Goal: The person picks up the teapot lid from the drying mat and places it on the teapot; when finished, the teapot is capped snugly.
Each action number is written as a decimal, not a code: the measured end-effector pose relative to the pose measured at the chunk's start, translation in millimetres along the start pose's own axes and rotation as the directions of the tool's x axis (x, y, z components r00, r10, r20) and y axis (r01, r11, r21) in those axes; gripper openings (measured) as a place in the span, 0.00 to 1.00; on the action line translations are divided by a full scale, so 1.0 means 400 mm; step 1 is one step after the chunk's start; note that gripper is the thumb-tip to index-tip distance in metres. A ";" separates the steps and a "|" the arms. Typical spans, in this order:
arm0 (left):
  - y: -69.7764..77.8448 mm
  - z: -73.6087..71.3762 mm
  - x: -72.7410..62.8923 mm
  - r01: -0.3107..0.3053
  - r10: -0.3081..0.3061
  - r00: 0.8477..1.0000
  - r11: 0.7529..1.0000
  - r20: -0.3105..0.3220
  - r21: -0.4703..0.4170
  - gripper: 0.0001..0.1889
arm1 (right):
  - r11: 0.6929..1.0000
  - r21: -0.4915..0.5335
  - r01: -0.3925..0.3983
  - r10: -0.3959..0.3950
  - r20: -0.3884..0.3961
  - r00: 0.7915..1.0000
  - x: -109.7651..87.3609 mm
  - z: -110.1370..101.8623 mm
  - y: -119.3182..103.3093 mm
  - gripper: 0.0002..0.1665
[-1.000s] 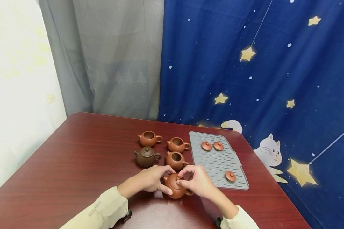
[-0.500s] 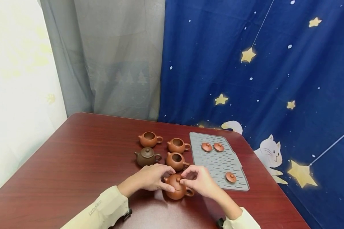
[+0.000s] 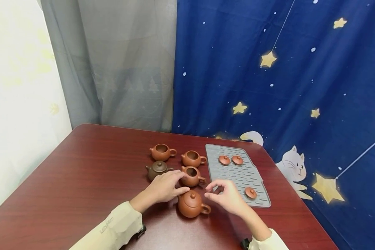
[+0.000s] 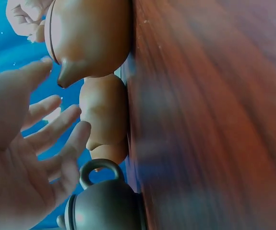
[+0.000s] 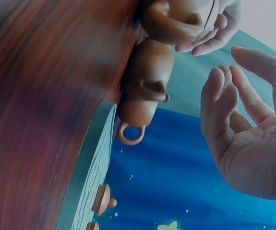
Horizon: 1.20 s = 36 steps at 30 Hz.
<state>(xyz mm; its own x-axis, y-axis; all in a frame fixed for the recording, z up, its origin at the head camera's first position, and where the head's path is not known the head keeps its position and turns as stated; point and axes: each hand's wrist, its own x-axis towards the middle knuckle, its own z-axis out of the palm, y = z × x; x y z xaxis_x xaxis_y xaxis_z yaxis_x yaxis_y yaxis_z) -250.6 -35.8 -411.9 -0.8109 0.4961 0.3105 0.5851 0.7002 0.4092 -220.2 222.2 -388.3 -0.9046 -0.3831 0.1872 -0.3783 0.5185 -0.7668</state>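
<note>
Near centre, we log teapot (image 3: 190,207) spout-left, handle-right; fingers: left hand (image 3: 165,186) wide, right hand (image 3: 228,198) narrow; sleeve lettering (image 3: 106,225) blurred.

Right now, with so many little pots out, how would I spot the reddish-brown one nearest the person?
On the dark red table, look left of the gray mat. Nearest the person, between the left hand and right hand, sits a round reddish-brown teapot. Unlike the open reddish-brown pots beyond it, it wears its lid; the other lidded pot is dark brown.

There are five teapots (image 3: 190,208), three loose lids (image 3: 251,193) and one mat (image 3: 234,178).
</note>
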 end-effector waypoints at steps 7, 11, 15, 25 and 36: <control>-0.011 0.015 0.024 0.015 -0.017 1.000 0.996 -0.018 -0.088 0.32 | 0.998 0.002 -0.069 0.069 -0.023 0.997 -0.014 -0.031 0.010 0.07; -0.019 0.018 0.037 0.017 -0.021 0.999 0.992 -0.030 -0.125 0.29 | 0.998 -0.010 -0.070 0.069 -0.066 0.995 -0.017 -0.047 0.025 0.08; -0.021 0.021 0.044 0.013 -0.019 0.999 0.992 -0.049 -0.126 0.27 | 0.997 -0.007 -0.081 0.080 -0.105 0.991 -0.021 -0.061 0.048 0.11; -0.019 0.035 0.062 0.084 -0.089 0.996 0.986 -0.028 -0.145 0.33 | 0.987 -0.014 -0.161 0.155 -0.197 0.968 -0.033 -0.092 0.094 0.10; -0.012 0.026 0.064 0.169 -0.168 0.985 0.986 0.041 -0.012 0.35 | 0.971 -0.067 -0.229 0.201 -0.285 0.937 -0.049 -0.120 0.132 0.10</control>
<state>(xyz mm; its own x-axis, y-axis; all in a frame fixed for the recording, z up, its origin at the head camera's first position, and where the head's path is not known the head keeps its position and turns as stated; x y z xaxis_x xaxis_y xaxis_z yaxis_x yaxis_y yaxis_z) -274.3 -21.0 -414.7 -0.8975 0.3920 0.2021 0.4402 0.7678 0.4656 -232.0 293.6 -402.9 -0.9799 -0.0372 0.1959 -0.1737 0.6421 -0.7467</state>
